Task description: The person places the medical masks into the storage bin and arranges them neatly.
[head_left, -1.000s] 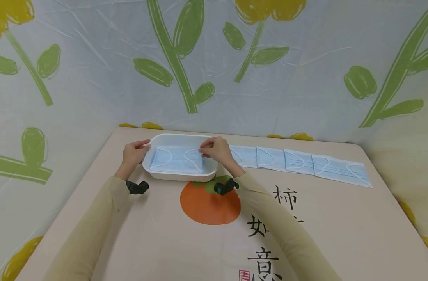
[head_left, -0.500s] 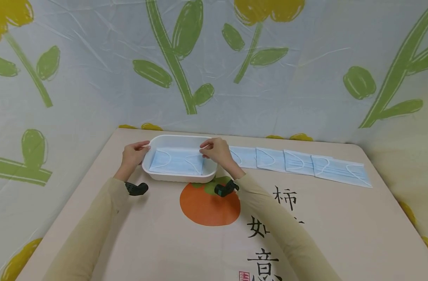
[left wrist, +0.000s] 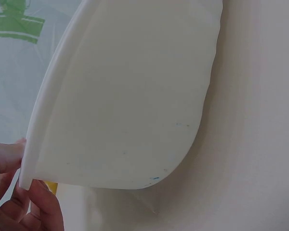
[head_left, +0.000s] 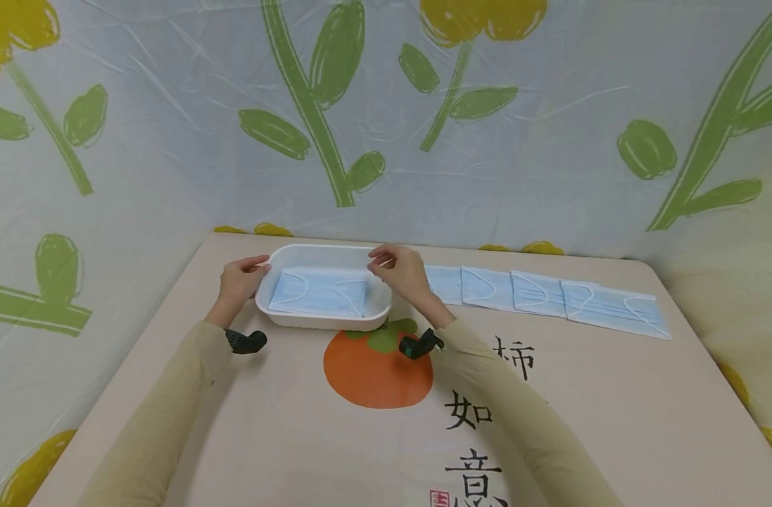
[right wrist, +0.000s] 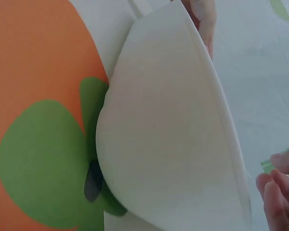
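Observation:
A white plastic basin stands near the back edge of the table. Inside it lies a light blue face mask, flat, with both white ear loops on top. My left hand grips the basin's left end by the rim; in the left wrist view, thumb and fingers sit on either side of that rim. Over the right end of the basin hovers my right hand, fingers loosely bent, with nothing held. In the right wrist view its fingers are apart from the rim.
A row of several overlapping face masks runs rightward from the basin, partly hidden behind the right hand. A printed orange persimmon and black characters mark the tablecloth. A flower-patterned curtain hangs behind the table.
My right hand has let go of the mask's right side and moved slightly right. The mask has settled flat in the basin. The left hand keeps its grip on the rim.

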Tool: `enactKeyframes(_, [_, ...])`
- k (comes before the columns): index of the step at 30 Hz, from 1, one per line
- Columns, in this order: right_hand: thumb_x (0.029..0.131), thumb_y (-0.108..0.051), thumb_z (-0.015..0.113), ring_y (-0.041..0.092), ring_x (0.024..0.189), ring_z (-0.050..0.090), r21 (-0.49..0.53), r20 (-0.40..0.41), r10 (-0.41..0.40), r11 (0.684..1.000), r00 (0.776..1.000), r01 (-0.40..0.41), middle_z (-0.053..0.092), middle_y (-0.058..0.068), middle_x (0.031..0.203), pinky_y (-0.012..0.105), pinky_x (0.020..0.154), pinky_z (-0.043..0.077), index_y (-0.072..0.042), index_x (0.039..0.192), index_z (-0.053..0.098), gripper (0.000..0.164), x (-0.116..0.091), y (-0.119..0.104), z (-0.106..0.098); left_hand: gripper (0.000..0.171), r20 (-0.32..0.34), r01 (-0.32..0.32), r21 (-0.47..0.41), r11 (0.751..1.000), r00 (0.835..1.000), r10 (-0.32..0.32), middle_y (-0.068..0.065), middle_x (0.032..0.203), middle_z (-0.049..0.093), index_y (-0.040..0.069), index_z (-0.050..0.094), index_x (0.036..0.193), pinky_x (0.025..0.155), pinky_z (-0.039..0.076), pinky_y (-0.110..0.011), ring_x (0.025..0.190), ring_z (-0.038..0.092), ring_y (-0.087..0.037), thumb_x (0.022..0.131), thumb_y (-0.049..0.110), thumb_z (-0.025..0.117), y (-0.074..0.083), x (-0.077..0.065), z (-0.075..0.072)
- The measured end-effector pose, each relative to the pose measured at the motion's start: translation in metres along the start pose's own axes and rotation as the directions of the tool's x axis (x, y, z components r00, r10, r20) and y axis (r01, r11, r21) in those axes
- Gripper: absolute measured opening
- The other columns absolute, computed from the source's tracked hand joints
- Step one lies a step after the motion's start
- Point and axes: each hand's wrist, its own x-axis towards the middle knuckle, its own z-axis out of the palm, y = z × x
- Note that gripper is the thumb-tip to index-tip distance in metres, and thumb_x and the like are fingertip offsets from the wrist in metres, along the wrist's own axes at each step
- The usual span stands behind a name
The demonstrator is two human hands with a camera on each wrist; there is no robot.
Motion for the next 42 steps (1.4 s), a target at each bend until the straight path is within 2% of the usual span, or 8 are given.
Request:
enactKeyframes(4, [0.086, -0.012, 0.071, 0.026, 0.081, 0.069, -0.011, -0.029, -0.035, 0.999, 0.999, 0.035, 0.073, 0.015, 0.092, 0.036, 0.076, 0.056, -0.002, 0.102, 0.071, 0.019, -0.003, 0.004, -0.011, 0.04, 0.0, -0.005, 0.004, 1.0, 1.0, 0.005, -0.017, 0.123, 0.058, 0.012, 0.056, 0.135, 0.058, 0.046, -0.014, 0.092, 0.052, -0.018, 0.098, 0.025, 0.055, -0.001, 0.0, 0.001])
enactKeyframes(11, [0.085, -0.012, 0.072, 0.026, 0.08, 0.069, -0.036, -0.058, -0.053, 0.998, 0.997, 0.051, 0.072, 0.015, 0.092, 0.038, 0.074, 0.056, -0.003, 0.102, 0.071, 0.019, -0.011, 0.012, -0.034, 0.039, -0.014, 0.003, -0.003, 1.0, 1.0, -0.003, -0.015, 0.121, 0.058, 0.012, 0.057, 0.134, 0.06, 0.047, -0.018, 0.09, 0.051, -0.018, 0.098, 0.025, 0.055, -0.001, 0.0, 0.001])
enactKeyframes(17, [0.084, -0.012, 0.073, 0.026, 0.079, 0.07, -0.049, -0.083, -0.065, 0.997, 0.994, 0.061, 0.073, 0.014, 0.091, 0.039, 0.073, 0.056, -0.004, 0.1, 0.071, 0.018, -0.02, 0.018, -0.053, 0.04, 0.017, -0.002, -0.002, 1.0, 1.0, 0.002, -0.018, 0.126, 0.056, 0.012, 0.054, 0.137, 0.059, 0.046, -0.014, 0.094, 0.051, -0.021, 0.099, 0.025, 0.053, 0.0, -0.002, -0.003])
enactKeyframes(22, [0.084, -0.012, 0.073, 0.026, 0.079, 0.07, -0.07, -0.106, -0.066, 0.996, 0.992, 0.059, 0.073, 0.013, 0.091, 0.039, 0.072, 0.056, -0.004, 0.101, 0.071, 0.019, -0.029, 0.024, -0.069, 0.04, 0.013, 0.002, 0.0, 1.0, 1.0, -0.002, -0.017, 0.126, 0.056, 0.012, 0.054, 0.137, 0.059, 0.046, -0.014, 0.094, 0.05, -0.021, 0.099, 0.025, 0.053, 0.0, -0.002, -0.002])
enactKeyframes(31, [0.084, -0.011, 0.073, 0.024, 0.077, 0.069, -0.137, -0.163, -0.102, 0.987, 0.981, 0.08, 0.073, 0.012, 0.088, 0.022, 0.067, 0.051, -0.004, 0.099, 0.072, 0.017, -0.046, 0.035, -0.102, 0.038, -0.032, 0.023, -0.011, 1.0, 0.999, -0.024, -0.014, 0.121, 0.059, 0.013, 0.059, 0.132, 0.057, 0.049, -0.024, 0.087, 0.052, -0.015, 0.096, 0.027, 0.057, -0.003, 0.003, 0.003])
enactKeyframes(38, [0.084, -0.009, 0.073, 0.026, 0.076, 0.067, -0.146, -0.174, -0.079, 0.988, 0.982, 0.053, 0.072, 0.015, 0.09, 0.011, 0.065, 0.046, -0.002, 0.1, 0.071, 0.019, -0.066, 0.047, -0.126, 0.041, 0.012, 0.023, -0.022, 0.999, 1.0, -0.023, -0.016, 0.127, 0.057, 0.013, 0.054, 0.137, 0.059, 0.046, -0.015, 0.092, 0.051, -0.019, 0.098, 0.027, 0.054, -0.001, -0.002, 0.001])
enactKeyframes(42, [0.084, -0.009, 0.073, 0.02, 0.074, 0.066, -0.16, -0.183, -0.068, 0.986, 0.981, 0.038, 0.072, 0.017, 0.089, 0.009, 0.062, 0.045, -0.001, 0.1, 0.071, 0.019, -0.08, 0.058, -0.137, 0.042, 0.023, 0.02, -0.018, 1.0, 1.0, -0.019, -0.017, 0.128, 0.056, 0.013, 0.053, 0.138, 0.059, 0.046, -0.015, 0.092, 0.05, -0.018, 0.098, 0.027, 0.054, -0.001, -0.003, -0.001])
